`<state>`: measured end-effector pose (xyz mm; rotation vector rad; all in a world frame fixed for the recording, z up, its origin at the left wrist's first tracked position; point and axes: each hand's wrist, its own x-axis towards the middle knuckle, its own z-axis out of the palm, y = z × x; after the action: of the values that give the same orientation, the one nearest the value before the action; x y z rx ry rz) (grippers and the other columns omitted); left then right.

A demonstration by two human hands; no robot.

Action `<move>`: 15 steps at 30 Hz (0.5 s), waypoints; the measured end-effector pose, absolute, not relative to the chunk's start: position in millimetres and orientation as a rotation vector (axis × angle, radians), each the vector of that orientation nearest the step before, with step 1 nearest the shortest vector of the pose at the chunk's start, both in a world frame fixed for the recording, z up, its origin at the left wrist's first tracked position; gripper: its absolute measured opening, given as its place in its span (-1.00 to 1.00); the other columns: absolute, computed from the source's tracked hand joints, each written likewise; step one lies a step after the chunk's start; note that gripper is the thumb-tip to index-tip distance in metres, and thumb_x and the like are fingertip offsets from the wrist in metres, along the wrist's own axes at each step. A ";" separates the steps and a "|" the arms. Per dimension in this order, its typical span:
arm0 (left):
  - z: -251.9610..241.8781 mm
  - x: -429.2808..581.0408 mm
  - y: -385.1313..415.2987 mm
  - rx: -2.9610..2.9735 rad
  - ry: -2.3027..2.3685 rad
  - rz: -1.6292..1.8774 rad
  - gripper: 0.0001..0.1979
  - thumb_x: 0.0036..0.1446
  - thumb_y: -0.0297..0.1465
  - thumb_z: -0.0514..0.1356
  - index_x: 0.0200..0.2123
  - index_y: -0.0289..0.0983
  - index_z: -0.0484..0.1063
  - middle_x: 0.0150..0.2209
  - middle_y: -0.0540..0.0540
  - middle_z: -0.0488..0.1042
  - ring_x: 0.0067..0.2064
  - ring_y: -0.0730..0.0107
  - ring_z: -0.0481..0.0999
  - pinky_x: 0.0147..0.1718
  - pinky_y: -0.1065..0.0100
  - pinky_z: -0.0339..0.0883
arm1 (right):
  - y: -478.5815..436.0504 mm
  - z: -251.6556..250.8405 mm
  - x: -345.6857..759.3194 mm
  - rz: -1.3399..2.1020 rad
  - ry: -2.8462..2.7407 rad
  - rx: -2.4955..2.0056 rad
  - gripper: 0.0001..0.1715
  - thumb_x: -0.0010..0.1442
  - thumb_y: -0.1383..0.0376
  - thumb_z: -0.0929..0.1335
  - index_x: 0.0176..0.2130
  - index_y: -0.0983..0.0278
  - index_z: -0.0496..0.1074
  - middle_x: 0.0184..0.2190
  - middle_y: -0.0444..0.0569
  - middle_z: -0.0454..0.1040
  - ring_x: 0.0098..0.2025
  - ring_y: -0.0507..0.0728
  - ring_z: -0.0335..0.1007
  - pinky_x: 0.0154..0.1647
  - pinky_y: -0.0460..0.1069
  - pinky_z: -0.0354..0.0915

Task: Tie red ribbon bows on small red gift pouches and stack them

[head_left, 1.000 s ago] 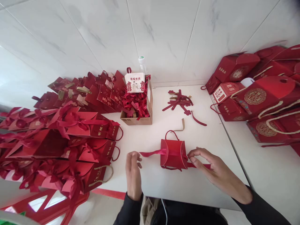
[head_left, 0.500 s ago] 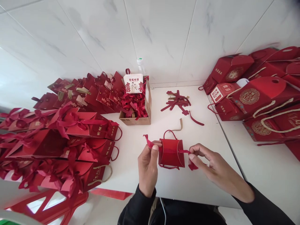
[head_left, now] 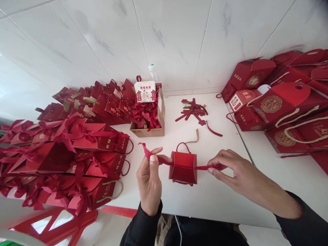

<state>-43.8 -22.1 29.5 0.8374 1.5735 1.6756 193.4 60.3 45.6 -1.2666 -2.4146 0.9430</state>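
Observation:
On the white table in front of me sits a small red gift box (head_left: 183,167) with thin cord handles at its far and near sides. A dark red ribbon (head_left: 164,160) comes out at both sides of the box. My left hand (head_left: 151,179) pinches the ribbon's left end between thumb and finger, and the tip sticks up beyond the fingers. At the right, my right hand (head_left: 230,172) pinches the other end, and that stretch looks taut. Neither hand grips the box itself; the left fingertips are close to its side.
Finished red boxes with bows (head_left: 87,135) are stacked at the left. Behind them stand red bags (head_left: 102,106) and a cardboard box (head_left: 147,131) of ribbons. Loose red straps (head_left: 192,111) lie near the wall. Larger red gift boxes (head_left: 284,106) fill the right side.
My hands have moved apart, the left one leftward and the right one slightly rightward, drawing the ribbon out straighter. The small box sits slightly further left in view.

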 end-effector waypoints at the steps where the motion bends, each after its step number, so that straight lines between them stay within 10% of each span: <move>1: 29.3 -45.7 -21.8 0.836 1.572 1.632 -0.60 0.42 -0.08 0.06 0.01 -0.22 0.52 -0.31 -0.08 0.62 -0.20 0.28 0.61 -0.09 0.21 0.46 | 60.7 44.0 194.5 0.866 -2.426 -1.233 -0.75 0.36 0.08 0.32 -0.25 0.09 0.55 -0.31 -0.04 0.46 -0.24 0.20 0.46 -0.30 0.07 0.41; 7: 32.6 -56.3 -23.3 1.010 1.545 1.338 -0.67 0.41 -0.15 0.11 -0.08 -0.22 0.58 -0.12 -0.13 0.62 0.01 0.25 0.55 0.06 0.28 0.37 | 57.2 38.8 192.1 0.496 -2.408 -1.124 -0.74 0.40 0.19 0.29 -0.18 0.15 0.58 -0.28 0.02 0.38 -0.24 0.23 0.41 -0.22 0.16 0.39; 15: 38.9 -41.2 -15.5 1.146 1.538 1.404 -0.65 0.46 -0.18 0.02 -0.11 -0.24 0.54 -0.31 -0.10 0.60 -0.24 0.33 0.56 -0.20 0.32 0.42 | 57.5 49.4 173.2 0.211 -2.336 -1.113 -0.68 0.44 0.23 0.27 -0.17 0.21 0.61 -0.45 -0.03 0.45 -0.40 0.19 0.40 -0.28 0.15 0.37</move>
<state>-41.2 -15.5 38.9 1.1459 1.5378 1.4045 173.2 57.5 49.4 -1.1126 -2.3363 0.2113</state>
